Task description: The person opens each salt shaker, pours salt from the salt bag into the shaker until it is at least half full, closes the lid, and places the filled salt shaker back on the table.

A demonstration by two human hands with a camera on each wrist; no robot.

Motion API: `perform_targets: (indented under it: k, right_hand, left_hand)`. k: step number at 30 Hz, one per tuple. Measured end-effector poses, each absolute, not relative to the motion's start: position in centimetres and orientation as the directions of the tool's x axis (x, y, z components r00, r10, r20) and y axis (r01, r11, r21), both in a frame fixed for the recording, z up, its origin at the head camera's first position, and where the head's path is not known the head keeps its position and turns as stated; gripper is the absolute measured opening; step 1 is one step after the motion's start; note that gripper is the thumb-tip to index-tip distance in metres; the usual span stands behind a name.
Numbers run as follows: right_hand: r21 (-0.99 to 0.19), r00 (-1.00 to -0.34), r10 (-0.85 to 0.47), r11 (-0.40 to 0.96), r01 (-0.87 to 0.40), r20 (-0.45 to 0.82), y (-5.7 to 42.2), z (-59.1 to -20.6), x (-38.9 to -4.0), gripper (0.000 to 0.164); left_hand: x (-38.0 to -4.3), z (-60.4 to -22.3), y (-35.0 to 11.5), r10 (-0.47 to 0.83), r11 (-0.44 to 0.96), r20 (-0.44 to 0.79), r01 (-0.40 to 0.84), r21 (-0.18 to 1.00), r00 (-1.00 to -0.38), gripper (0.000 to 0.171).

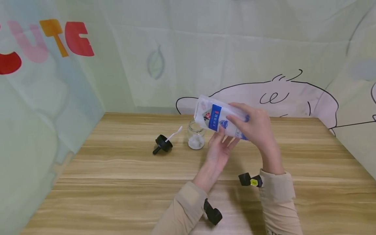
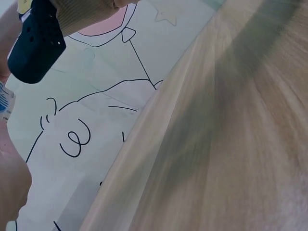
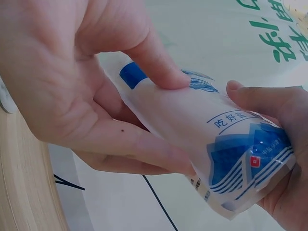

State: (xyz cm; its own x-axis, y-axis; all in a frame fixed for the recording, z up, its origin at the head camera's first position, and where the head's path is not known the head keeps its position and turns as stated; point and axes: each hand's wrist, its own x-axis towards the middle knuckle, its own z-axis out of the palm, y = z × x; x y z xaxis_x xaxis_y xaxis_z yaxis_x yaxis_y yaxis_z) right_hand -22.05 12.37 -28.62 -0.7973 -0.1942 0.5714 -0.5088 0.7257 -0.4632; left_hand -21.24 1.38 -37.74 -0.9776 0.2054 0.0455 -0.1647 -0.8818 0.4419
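The packet [image 1: 215,117] is held above the desk [image 1: 123,189], near its far edge: the right hand [image 1: 258,127] grips the end toward the right edge; the left hand [image 1: 216,155] grips from below. The long axis points leftward to the glass jar [image 1: 195,140]; contact cannot be confirmed.

A wood-grain table [image 1: 117,202] has pale printed cloth [image 1: 229,55] along its left, back and right edges. Red, pink and orange letters [image 1: 40,54] stand above the left edge; a leaf print [image 1: 156,63] hangs over the back edge, and a black-outlined cartoon figure [image 1: 296,98] reaches toward the back right corner.
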Motion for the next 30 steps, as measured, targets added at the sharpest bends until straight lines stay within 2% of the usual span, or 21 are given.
perform_targets:
  k: [10,17,25,30]
  right_hand:
    - [-0.483,-0.805,-0.188,0.716,-0.505,0.562,12.7,-28.2,-22.1,0.041]
    - [-0.535,-0.834,-0.148,0.704,-0.466,0.532,12.9,-28.6,-22.3,0.040]
    - [-0.575,-0.818,-0.109,0.658,-0.485,0.565,12.9,-29.2,-23.1,0.038]
    - [-0.613,-0.825,-0.082,0.629,-0.478,0.559,13.3,-29.2,-23.2,0.043]
  left_hand:
    - [-21.2,-37.4,1.5,0.215,-0.887,0.067,-0.167,0.430,-0.974,0.045]
    - [-21.1,-37.4,1.5,0.207,-0.899,0.062,-0.164,0.407,-0.976,0.042]
    - [-21.9,-37.5,1.6,0.193,-0.903,0.037,-0.163,0.397,-0.980,0.046]
    - [-22.3,-37.1,1.9,0.188,-0.918,0.048,-0.159,0.364,-0.981,0.047]
